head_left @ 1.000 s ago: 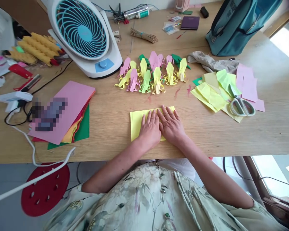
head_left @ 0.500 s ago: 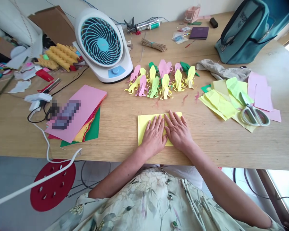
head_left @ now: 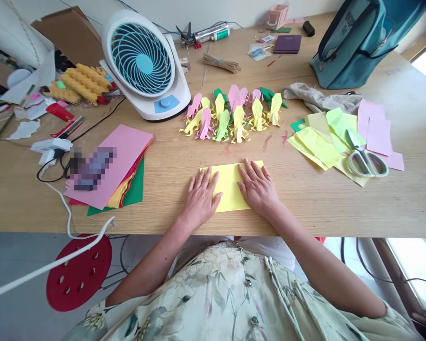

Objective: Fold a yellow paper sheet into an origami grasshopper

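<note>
A yellow sheet of paper [head_left: 230, 188] lies flat on the wooden table near its front edge. My left hand [head_left: 199, 195] rests palm down over the sheet's left end, fingers stretched out. Over the right part lies my right hand [head_left: 258, 187], also flat, with its fingers spread. Neither hand grips anything. Beyond the sheet stand several folded paper figures [head_left: 238, 124] in yellow, pink and green, packed close together.
To the right, scissors [head_left: 365, 161] lie on loose yellow and green paper pieces [head_left: 317, 142] beside pink ones [head_left: 379, 135]. A stack of coloured paper [head_left: 128, 151] is at left. Behind stand a white fan [head_left: 145, 66] and a teal bag [head_left: 355, 47].
My left hand has slid left across the yellow paper, away from my right hand, uncovering its middle. My right hand stays on the right part. The view has shifted slightly.
</note>
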`<state>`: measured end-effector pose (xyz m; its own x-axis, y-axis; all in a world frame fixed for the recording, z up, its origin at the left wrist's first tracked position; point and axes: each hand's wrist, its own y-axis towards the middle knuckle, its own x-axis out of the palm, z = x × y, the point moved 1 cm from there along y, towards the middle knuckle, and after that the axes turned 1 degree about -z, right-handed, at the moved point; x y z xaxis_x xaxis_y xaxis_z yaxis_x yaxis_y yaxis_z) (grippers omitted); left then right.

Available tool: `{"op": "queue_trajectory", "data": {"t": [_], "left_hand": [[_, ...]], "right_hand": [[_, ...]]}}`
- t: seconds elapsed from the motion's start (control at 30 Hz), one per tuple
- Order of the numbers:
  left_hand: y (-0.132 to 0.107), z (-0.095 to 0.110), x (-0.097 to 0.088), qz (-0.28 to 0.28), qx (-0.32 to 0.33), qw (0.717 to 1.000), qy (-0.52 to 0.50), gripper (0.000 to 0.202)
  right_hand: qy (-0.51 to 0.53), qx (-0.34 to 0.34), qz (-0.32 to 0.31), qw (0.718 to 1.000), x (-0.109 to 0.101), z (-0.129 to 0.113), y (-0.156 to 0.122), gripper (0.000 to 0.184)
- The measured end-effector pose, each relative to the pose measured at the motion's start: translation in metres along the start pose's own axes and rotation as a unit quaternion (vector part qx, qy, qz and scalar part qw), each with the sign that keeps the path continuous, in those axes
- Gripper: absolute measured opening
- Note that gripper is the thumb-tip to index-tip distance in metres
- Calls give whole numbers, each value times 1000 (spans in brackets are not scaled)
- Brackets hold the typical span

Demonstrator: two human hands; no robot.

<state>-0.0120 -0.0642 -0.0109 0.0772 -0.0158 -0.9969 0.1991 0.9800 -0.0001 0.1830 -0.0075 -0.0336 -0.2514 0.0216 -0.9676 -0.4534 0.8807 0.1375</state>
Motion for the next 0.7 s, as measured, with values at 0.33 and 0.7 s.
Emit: {"op": "queue_trajectory", "data": {"t": [0.33, 0.7], "left_hand": [[-1, 1, 1, 15, 1, 1000, -7, 60], [1, -3, 4, 3, 0, 1000, -25, 55]], "right_hand": [[16, 23, 3, 1000, -21, -25, 7, 58], [42, 79, 14, 996, -2, -76, 26, 59]]}}
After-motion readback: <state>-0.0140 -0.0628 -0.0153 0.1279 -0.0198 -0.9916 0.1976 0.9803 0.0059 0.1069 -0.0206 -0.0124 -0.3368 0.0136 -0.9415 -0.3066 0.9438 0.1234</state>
